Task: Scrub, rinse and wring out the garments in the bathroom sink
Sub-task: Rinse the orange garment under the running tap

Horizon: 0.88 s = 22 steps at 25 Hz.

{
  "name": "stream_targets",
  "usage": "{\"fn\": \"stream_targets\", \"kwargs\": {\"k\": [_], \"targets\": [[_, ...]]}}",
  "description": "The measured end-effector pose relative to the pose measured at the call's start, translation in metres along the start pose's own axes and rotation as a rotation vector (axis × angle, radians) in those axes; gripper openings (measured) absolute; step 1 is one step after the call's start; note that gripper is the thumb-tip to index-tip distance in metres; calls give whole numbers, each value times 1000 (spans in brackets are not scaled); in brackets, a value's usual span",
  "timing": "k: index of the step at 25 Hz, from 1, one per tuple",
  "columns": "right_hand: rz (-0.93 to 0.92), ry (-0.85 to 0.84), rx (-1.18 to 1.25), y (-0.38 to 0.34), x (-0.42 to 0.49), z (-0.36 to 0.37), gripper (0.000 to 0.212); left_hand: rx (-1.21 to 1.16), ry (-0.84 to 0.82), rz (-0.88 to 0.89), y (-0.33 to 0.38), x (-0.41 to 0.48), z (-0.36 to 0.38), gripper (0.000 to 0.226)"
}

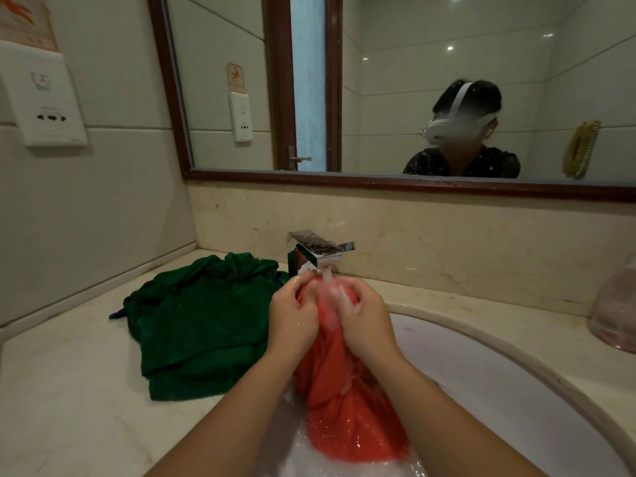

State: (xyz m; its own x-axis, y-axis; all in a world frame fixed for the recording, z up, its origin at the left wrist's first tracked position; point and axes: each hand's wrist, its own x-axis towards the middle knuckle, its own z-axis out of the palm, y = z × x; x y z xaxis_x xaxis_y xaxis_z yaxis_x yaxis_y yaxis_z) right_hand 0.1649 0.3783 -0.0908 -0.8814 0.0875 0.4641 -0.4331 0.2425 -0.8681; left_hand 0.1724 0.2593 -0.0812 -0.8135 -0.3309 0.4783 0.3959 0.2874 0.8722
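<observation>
A wet red garment (347, 411) hangs bunched over the white sink (488, 383), its lower end in foamy water. My left hand (292, 315) and my right hand (364, 321) both grip its top part side by side, right under the chrome faucet (316, 251). Water runs from the spout onto the cloth and my right fingers. A dark green garment (203, 325) lies crumpled on the counter to the left of the sink.
The beige stone counter (69, 390) spreads to the left and meets a tiled wall. A clear pinkish plastic container (616, 311) stands at the right edge. A framed mirror (395, 91) hangs above the backsplash, and a wall socket panel (44, 98) sits at the left.
</observation>
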Motion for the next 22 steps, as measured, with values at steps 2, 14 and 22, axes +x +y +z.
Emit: {"fn": "stream_targets", "kwargs": {"k": [2, 14, 22], "targets": [[10, 63, 33, -2, 2, 1, 10, 35, -31, 40, -3, -1, 1, 25], [-49, -47, 18, -1, -5, 2, 24, -24, 31, -16, 3, 0, 2, 24], [99, 27, 310, 0, 3, -3, 15, 43, 67, 12, 2, 0, 8, 22]]}}
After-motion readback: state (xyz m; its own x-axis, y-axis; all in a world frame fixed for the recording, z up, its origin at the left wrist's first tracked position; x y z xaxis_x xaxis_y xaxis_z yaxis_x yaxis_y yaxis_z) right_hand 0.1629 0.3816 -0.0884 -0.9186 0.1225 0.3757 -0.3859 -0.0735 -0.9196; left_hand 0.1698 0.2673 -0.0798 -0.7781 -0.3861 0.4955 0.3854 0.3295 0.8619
